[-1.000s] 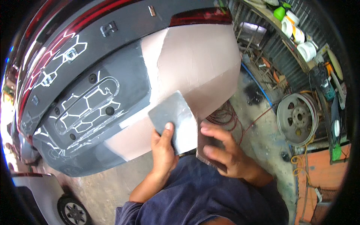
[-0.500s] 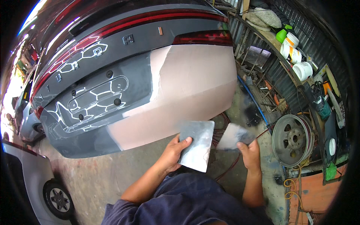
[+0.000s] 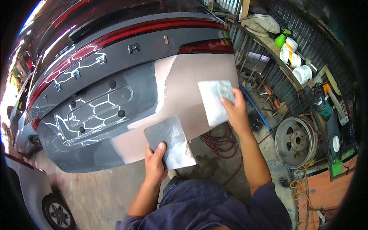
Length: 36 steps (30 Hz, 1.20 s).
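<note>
My left hand (image 3: 156,163) grips a flat rectangular plate (image 3: 170,142) by its lower left edge, thumb on top. It is dull grey on one side and shiny silver toward the other. A smaller whitish-grey flat plate (image 3: 214,103) is pinched in my right hand (image 3: 235,109), raised farther forward. From this view it overlaps the pinkish filler patch (image 3: 188,84) on the right side of a dark grey car boot lid (image 3: 142,84); whether it touches the panel I cannot tell. The patch has an uneven whitish left border.
Red hose (image 3: 224,143) lies coiled on the floor below the panel. At right are a bare wheel rim (image 3: 295,142) and a shelf carrying white tubs (image 3: 303,74) and a green spray bottle (image 3: 280,39). Another car (image 3: 34,184) stands at lower left.
My right hand has moved up and forward with the smaller plate, away from the larger one. My left hand has shifted left and slightly down, tilting its plate.
</note>
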Tool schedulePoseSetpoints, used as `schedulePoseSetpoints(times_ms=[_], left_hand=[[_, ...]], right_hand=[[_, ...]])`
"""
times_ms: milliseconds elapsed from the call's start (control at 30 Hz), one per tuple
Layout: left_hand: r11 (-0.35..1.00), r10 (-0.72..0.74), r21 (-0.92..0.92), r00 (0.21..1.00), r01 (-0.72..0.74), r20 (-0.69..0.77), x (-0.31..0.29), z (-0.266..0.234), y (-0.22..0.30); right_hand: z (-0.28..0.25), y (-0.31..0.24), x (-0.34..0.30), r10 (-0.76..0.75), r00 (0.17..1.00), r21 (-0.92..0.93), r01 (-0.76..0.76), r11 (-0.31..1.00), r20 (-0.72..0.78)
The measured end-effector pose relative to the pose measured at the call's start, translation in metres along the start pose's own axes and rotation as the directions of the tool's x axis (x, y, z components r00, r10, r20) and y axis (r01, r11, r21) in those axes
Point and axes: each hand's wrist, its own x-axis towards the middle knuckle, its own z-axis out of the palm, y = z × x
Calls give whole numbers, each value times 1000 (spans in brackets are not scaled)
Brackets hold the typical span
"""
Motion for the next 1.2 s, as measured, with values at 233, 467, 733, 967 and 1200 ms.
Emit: schedulePoseSetpoints(times_ms=[233,467,733,967,1200], left_hand=[[994,111,23,991,-110,-71,3,-40,15],[993,113,-16,987,-116,-110,15,-62,18],[995,95,-1,985,-96,-143,20,-74,16],[995,95,-5,982,-98,-162,22,-81,16],[995,91,-24,977,-98,-194,23,-90,15]], right_hand=[[66,-17,87,-128,992,-111,126,986,-10],[78,-15,105,-134,991,-140,134,981,7],[93,-16,107,-59,995,-159,72,985,86],[99,-26,92,116,957,-347,-17,938,267],[104,-43,74,214,884,-438,-11,899,416]])
